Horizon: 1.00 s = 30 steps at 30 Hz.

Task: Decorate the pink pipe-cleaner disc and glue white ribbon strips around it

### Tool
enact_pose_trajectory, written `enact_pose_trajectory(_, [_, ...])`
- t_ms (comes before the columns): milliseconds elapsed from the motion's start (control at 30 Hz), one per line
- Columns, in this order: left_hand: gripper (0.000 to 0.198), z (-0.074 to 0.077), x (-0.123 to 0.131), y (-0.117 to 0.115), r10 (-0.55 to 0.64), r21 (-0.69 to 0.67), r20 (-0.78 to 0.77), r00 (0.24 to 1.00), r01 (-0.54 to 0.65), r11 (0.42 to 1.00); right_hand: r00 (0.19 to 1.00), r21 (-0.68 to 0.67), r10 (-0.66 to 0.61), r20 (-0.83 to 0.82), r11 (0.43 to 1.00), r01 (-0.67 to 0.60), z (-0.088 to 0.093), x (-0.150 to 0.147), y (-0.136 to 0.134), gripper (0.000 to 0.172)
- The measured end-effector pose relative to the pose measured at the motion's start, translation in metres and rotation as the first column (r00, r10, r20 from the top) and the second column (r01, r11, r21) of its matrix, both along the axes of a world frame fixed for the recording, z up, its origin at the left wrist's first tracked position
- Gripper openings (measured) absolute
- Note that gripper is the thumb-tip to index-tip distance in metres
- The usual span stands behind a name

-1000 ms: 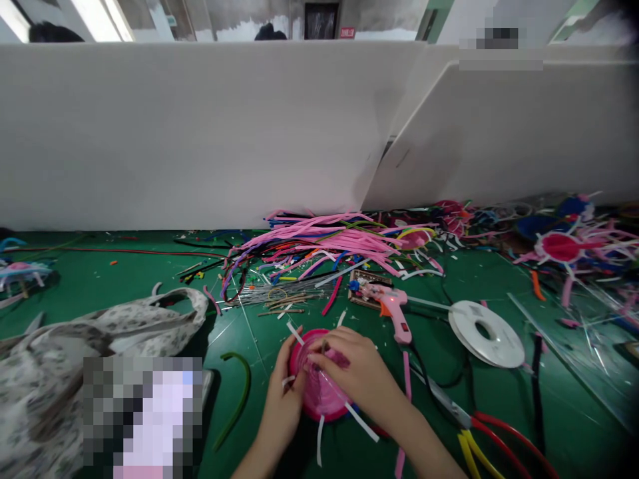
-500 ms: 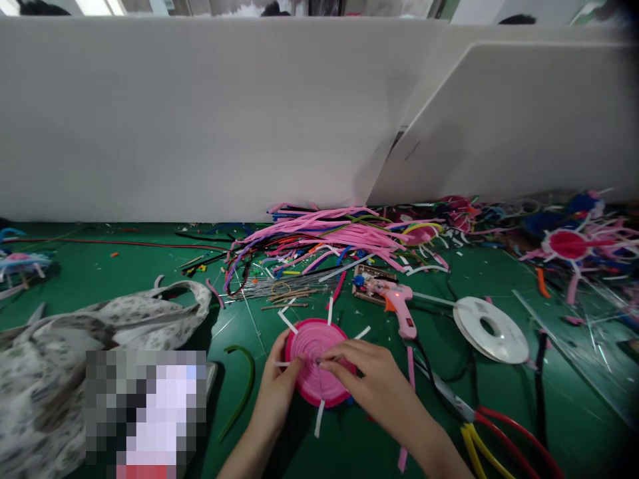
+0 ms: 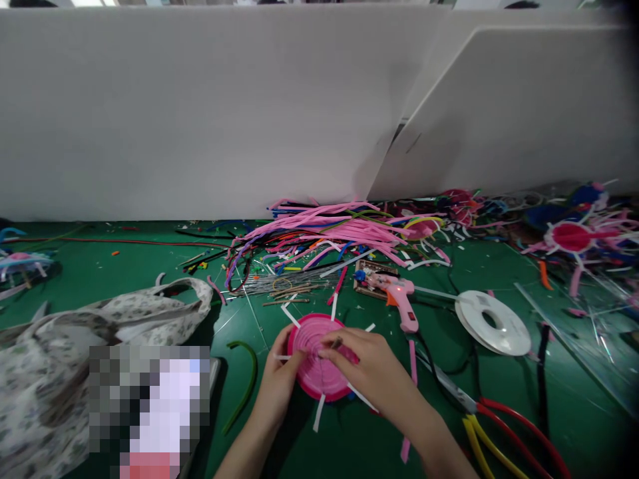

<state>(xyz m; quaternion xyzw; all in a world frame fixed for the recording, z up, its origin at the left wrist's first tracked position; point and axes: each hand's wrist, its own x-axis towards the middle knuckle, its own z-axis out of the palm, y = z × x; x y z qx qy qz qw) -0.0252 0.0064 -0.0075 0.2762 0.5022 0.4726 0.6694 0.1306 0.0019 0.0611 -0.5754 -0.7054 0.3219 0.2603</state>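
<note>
A round pink coiled disc point(image 3: 319, 382) with white strips sticking out around its rim lies between my hands. My left hand point(image 3: 280, 372) grips the disc's left edge, thumb on top and fingers beneath. Over the disc's right half, my right hand point(image 3: 357, 356) pinches a small thin brownish stick point(image 3: 337, 342) between thumb and fingers near the centre. What the stick's tip touches is too small to tell.
Behind the disc are a pink glue gun point(image 3: 402, 303) and a heap of pink strips point(image 3: 339, 229). On the right are a white spool point(image 3: 492, 322) and red-handled pliers point(image 3: 519, 426); patterned cloth point(image 3: 150, 316) and a blurred phone-like item are left.
My right hand has shifted slightly up, and the stick in its fingers shows more clearly. A white strip at the disc's lower right has come into view. The camera has tilted down slightly.
</note>
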Motion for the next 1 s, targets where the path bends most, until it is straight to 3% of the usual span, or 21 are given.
enact_pose_trajectory(467, [0.049, 0.0, 0.0, -0.002, 0.0, -0.023, -0.015, 1.0, 0.0, 1.0, 1.0, 0.0, -0.009, 0.013, 1.0, 0.009, 0.0, 0.003, -0.004, 0.016])
enact_pose_trajectory(1000, [0.048, -0.002, 0.0, -0.003, 0.0, -0.004, 0.005, 1.0, 0.0, 1.0, 0.996, 0.002, -0.058, 0.065, 0.998, 0.058, 0.013, 0.01, -0.007, 0.015])
